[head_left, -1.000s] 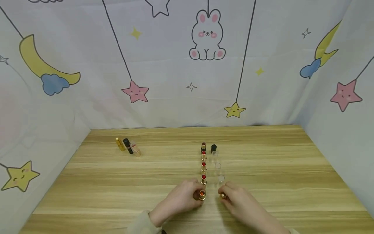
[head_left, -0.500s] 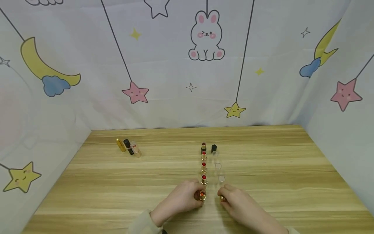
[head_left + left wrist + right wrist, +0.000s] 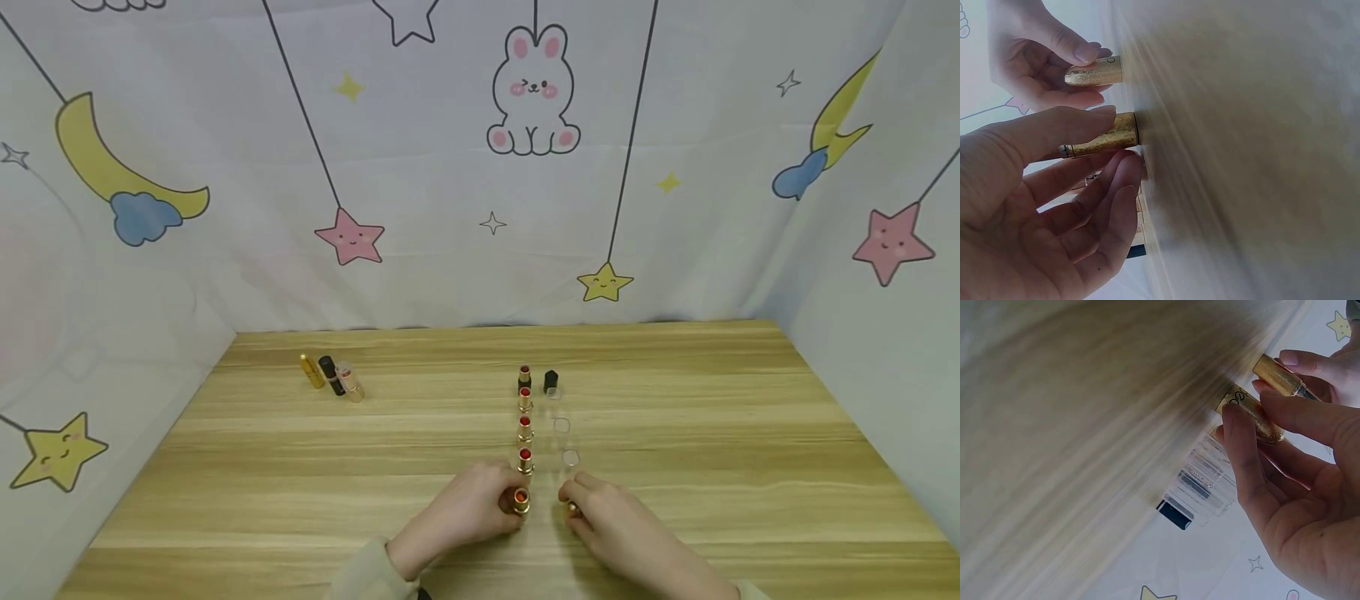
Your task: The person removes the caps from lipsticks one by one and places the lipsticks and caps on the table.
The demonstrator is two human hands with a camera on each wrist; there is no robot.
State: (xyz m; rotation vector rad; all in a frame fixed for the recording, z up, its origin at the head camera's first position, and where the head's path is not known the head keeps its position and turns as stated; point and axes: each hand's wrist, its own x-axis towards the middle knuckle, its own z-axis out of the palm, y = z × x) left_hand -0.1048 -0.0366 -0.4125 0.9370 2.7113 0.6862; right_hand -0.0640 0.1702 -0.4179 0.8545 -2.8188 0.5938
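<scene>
My left hand [image 3: 476, 500] grips an uncapped gold lipstick [image 3: 521, 500] with an orange tip, at the near end of a row. In the left wrist view its gold base [image 3: 1122, 130] stands upright on the table. Between finger and thumb my right hand [image 3: 611, 518] pinches a rounded gold lipstick cap [image 3: 1233, 399], its rim down at the tabletop, to the right of that lipstick. Beyond the left hand run several uncapped lipsticks, including a red one [image 3: 525, 457] and a black-based one [image 3: 524, 383]. Clear caps [image 3: 571, 458] and a black cap [image 3: 551, 382] line up beside them.
At the back left of the wooden table [image 3: 300, 467] are a gold tube [image 3: 311, 372], a black tube [image 3: 332, 375] and a clear-capped lipstick [image 3: 350, 382], close together. A white printed curtain [image 3: 420, 167] borders the table's back and sides.
Over the last second the gold cap in my right hand has come down slightly and tipped towards the near side. My left hand and the lipstick in it stay in place.
</scene>
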